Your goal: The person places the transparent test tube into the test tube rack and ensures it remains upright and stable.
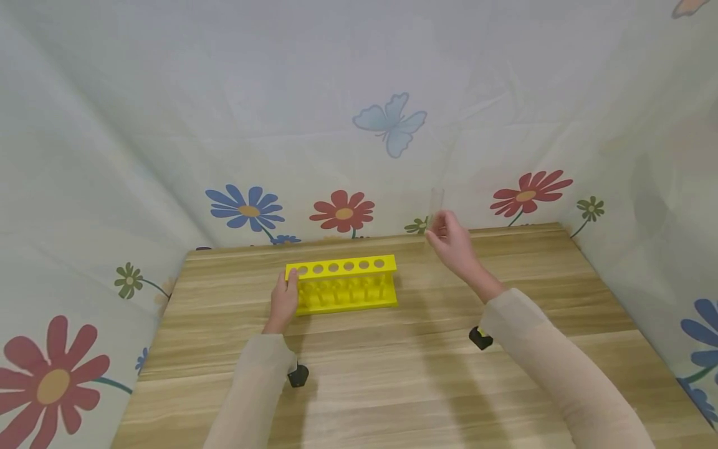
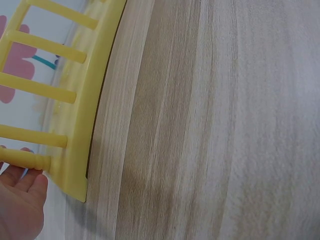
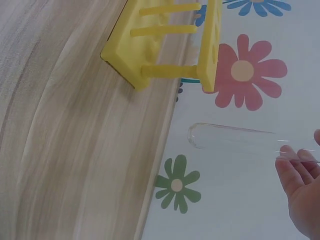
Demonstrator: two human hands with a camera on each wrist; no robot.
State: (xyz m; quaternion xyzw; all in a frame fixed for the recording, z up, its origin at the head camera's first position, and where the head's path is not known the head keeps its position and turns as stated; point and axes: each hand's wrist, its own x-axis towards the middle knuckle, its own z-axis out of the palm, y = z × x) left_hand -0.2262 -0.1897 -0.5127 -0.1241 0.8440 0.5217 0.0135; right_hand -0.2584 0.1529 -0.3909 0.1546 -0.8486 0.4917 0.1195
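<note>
The right hand (image 1: 451, 240) is pinching a clear test tube (image 3: 235, 137) near its open end, raised above the desk (image 1: 392, 349). Light, slippery, breakable: grip gently. The left hand (image 1: 283, 298) is grasping the yellow test tube rack (image 1: 342, 284) at its end.

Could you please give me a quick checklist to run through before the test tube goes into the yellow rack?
1. Right hand pinches the test tube: ok.
2. Left hand grips the yellow rack at its left end: ok.
3. Rack holes empty: ok, all six look open.
4. Rack flat on the table: ok.
5. Tube over a hole: not ok, it is off to the rack's right.
6. Tube empty and uncracked: cannot tell.
</note>
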